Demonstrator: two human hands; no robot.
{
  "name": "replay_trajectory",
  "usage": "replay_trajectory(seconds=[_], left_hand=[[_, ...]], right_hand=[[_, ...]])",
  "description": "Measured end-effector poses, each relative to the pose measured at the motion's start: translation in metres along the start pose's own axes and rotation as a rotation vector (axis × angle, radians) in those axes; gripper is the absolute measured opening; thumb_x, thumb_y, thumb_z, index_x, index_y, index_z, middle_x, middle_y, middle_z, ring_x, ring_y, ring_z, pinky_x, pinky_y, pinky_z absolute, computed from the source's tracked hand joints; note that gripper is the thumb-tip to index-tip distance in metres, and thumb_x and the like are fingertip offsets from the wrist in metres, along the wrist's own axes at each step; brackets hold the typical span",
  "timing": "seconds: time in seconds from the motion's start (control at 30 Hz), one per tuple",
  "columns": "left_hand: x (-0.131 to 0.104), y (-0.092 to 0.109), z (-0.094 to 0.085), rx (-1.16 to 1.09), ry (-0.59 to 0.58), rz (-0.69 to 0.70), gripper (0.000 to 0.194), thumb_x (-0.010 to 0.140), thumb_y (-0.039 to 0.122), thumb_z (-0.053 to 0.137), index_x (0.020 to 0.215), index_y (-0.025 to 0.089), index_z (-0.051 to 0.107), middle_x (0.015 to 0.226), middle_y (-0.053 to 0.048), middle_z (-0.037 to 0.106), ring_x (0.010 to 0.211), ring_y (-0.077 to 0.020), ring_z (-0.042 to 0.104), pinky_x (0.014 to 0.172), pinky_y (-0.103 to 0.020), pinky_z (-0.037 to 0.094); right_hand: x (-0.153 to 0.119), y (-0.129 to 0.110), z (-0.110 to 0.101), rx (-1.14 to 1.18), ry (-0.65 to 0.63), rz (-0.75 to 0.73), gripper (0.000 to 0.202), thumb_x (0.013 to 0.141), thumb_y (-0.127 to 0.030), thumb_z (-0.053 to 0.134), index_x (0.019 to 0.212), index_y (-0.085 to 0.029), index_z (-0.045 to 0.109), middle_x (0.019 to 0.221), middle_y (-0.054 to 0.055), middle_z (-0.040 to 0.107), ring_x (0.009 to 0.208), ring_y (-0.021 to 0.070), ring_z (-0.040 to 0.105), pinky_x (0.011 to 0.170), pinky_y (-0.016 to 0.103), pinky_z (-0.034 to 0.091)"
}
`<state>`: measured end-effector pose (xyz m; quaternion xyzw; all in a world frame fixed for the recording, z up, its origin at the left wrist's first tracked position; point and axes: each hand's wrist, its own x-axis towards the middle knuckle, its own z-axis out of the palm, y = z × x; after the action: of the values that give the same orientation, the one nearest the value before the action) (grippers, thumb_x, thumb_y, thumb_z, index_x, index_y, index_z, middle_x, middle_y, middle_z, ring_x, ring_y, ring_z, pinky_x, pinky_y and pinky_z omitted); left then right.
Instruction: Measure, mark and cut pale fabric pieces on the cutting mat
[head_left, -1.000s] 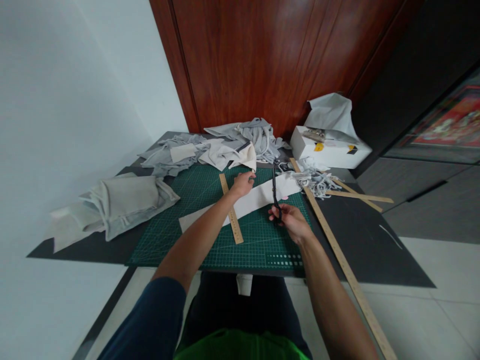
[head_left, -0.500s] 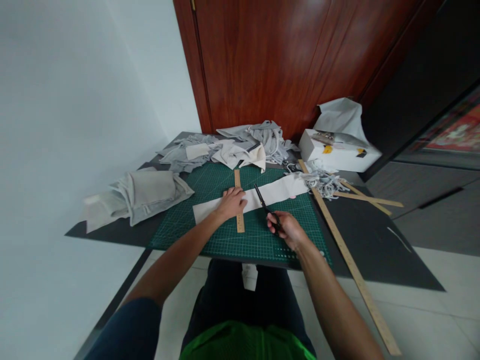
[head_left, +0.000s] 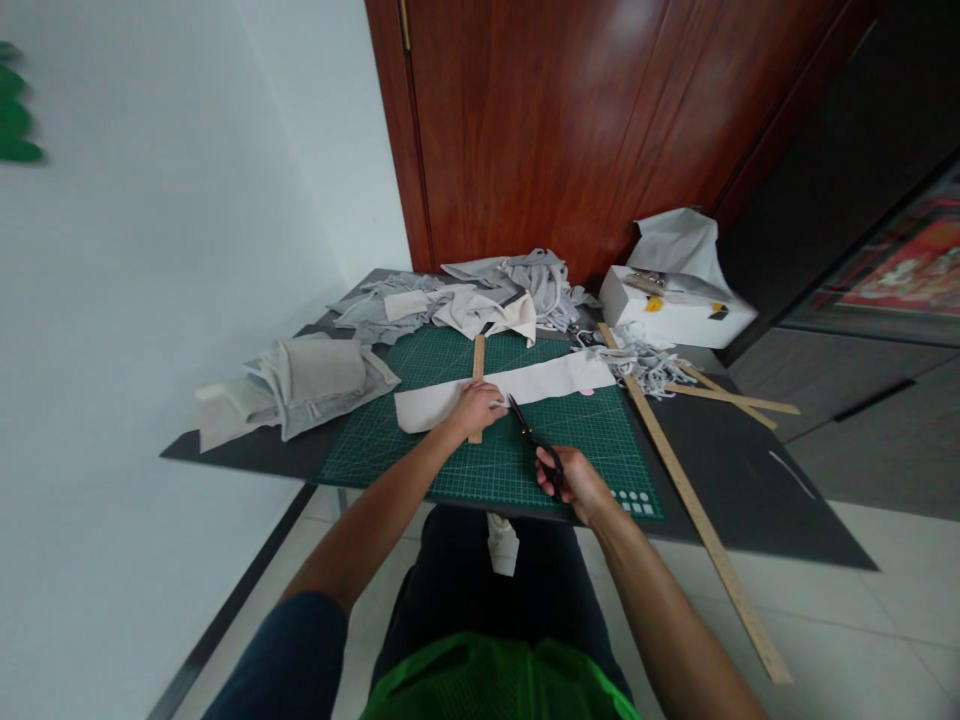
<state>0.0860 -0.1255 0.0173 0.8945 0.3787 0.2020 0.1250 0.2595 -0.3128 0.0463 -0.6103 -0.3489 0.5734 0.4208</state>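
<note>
A long white fabric strip (head_left: 559,378) lies slantwise across the green cutting mat (head_left: 442,480). My left hand (head_left: 477,406) is closed on the strip's near edge, thumb and fingertips together, with its palm above a short wooden ruler (head_left: 478,357). The ruler runs away from me, crossing the strip; the hand hides its middle. In my right hand (head_left: 571,478) are black-handled scissors (head_left: 529,434). Their tips meet the strip's near edge just right of my left fingertips. Whether the blades are parted there is too small to tell.
Folded grey fabric (head_left: 319,380) lies at the left, with a heap of scraps (head_left: 495,300) at the back. A long wooden ruler (head_left: 697,510) overhangs the table's front edge. Tangled cords (head_left: 652,368) and a white box (head_left: 671,310) stand right.
The scissors have drawn back from across the strip to its near edge. My left hand has shifted right and closed on the edge. The view has moved slightly.
</note>
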Motion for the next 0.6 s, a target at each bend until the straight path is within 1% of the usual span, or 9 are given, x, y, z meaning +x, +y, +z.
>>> replay_trajectory(seconds=[0.13, 0.3, 0.47, 0.6], left_hand=[[-0.005, -0.013, 0.0, -0.01, 0.023, 0.017, 0.012, 0.092, 0.024, 0.07, 0.096, 0.027, 0.081, 0.122, -0.004, 0.078, 0.122, -0.0217, 0.067, 0.112, -0.039, 0.044], [-0.009, -0.024, 0.004, -0.005, 0.051, 0.029, 0.009, 0.091, 0.027, 0.075, 0.095, 0.028, 0.084, 0.122, -0.005, 0.079, 0.125, -0.0241, 0.068, 0.113, -0.042, 0.044], [-0.007, -0.028, 0.008, 0.005, 0.062, 0.059, 0.009, 0.092, 0.028, 0.076, 0.093, 0.028, 0.085, 0.119, -0.004, 0.08, 0.122, -0.0245, 0.069, 0.11, -0.043, 0.047], [-0.007, -0.029, 0.009, 0.028, 0.08, 0.076, 0.009, 0.092, 0.028, 0.076, 0.095, 0.028, 0.084, 0.12, -0.004, 0.08, 0.121, -0.0245, 0.069, 0.108, -0.043, 0.047]], right_hand=[[-0.013, 0.002, -0.01, 0.018, -0.013, 0.044, 0.043, 0.071, -0.06, 0.071, 0.078, -0.019, 0.06, 0.061, 0.001, 0.062, 0.043, 0.0096, 0.047, 0.039, 0.022, 0.012], [-0.023, 0.004, -0.013, 0.029, -0.034, 0.077, 0.046, 0.072, -0.063, 0.072, 0.078, -0.019, 0.06, 0.06, 0.002, 0.063, 0.042, 0.01, 0.048, 0.038, 0.022, 0.011], [-0.018, 0.003, -0.012, 0.045, -0.057, 0.096, 0.045, 0.075, -0.061, 0.07, 0.079, -0.018, 0.06, 0.059, 0.002, 0.062, 0.042, 0.0093, 0.048, 0.038, 0.021, 0.012], [-0.011, 0.0, -0.009, 0.06, -0.05, 0.09, 0.041, 0.077, -0.057, 0.069, 0.079, -0.017, 0.06, 0.059, 0.002, 0.061, 0.042, 0.0088, 0.048, 0.037, 0.021, 0.012]])
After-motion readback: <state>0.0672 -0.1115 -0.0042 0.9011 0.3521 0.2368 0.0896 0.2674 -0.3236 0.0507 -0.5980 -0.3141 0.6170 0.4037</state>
